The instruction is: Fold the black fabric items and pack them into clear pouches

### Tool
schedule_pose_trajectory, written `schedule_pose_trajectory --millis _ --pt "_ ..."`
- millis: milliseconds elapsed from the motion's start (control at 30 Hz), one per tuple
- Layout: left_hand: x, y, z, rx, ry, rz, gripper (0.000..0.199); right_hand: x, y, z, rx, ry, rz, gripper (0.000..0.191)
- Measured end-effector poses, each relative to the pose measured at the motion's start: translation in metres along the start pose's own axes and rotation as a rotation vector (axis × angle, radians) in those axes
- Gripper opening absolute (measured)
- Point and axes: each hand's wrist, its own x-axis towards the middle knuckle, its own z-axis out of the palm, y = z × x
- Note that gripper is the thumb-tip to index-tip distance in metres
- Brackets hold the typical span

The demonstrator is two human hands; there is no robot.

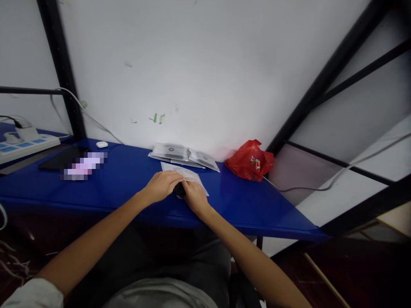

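Note:
A frosted, see-through plastic bag (192, 174) with dark print lies near the front of the blue desk, under both hands. My left hand (163, 186) is closed on the bag's near edge, its fingers reaching over the top. My right hand (195, 196) reaches in from the other side, its fingertips partly hidden under the bag's film. Between the two hands shows a small black item (179, 190), bunched up and soft-looking; its kind cannot be made out. The right fingers press around it at the bag's mouth.
Behind are several similar frosted bags (170, 150) against the wall. A red plastic bag (250, 160) stands right of them. On the left lie a white earphone case (102, 144), a black flat tablet-like thing (56, 160), a blurred-out object (84, 166) and a power strip (30, 147).

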Motion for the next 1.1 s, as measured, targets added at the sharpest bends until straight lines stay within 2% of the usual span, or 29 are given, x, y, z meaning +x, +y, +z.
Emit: schedule_pose_trajectory --millis 67,133,267,367,467,600,700,800,867,933,1000,1100 --pt "0.000 0.006 0.000 -0.010 0.016 0.038 0.026 0.011 0.002 0.004 -0.004 -0.034 0.034 0.042" --pt "-0.001 0.010 0.000 0.010 0.040 0.077 0.028 0.023 0.006 0.008 -0.001 -0.010 0.067 0.038" --pt "-0.006 0.003 0.000 0.105 0.089 0.096 0.031 0.036 0.016 0.015 0.023 0.047 0.114 0.043" --pt "-0.011 -0.007 0.002 0.188 0.075 0.068 0.030 0.035 0.020 0.015 0.096 0.040 0.133 0.049" --pt "-0.015 -0.016 0.007 0.251 0.055 0.062 0.030 0.029 0.021 0.011 0.203 -0.031 0.099 0.054" --pt "-0.020 -0.022 0.014 0.284 0.074 0.075 0.029 0.015 0.018 -0.001 0.273 -0.076 -0.007 0.050" --pt "-0.022 -0.023 0.016 0.307 0.073 0.086 0.030 -0.002 0.014 -0.013 0.236 -0.027 -0.127 0.050" --pt "-0.023 -0.022 0.014 0.331 0.070 0.093 0.029 -0.019 0.012 -0.025 0.232 0.109 -0.227 0.039" --pt "-0.024 -0.021 0.012 0.354 0.038 0.111 0.028 -0.027 0.013 -0.030 0.247 0.227 -0.195 0.034" --pt "-0.026 -0.019 0.009 0.378 -0.015 0.126 0.027 -0.031 0.017 -0.032 0.242 0.293 -0.117 0.033" --pt "-0.028 -0.018 0.005 0.392 -0.062 0.126 0.027 -0.034 0.024 -0.030 0.216 0.262 -0.074 0.034" --pt "-0.032 -0.017 0.000 0.377 -0.128 0.109 0.027 -0.038 0.034 -0.024 0.196 0.114 -0.082 0.036"
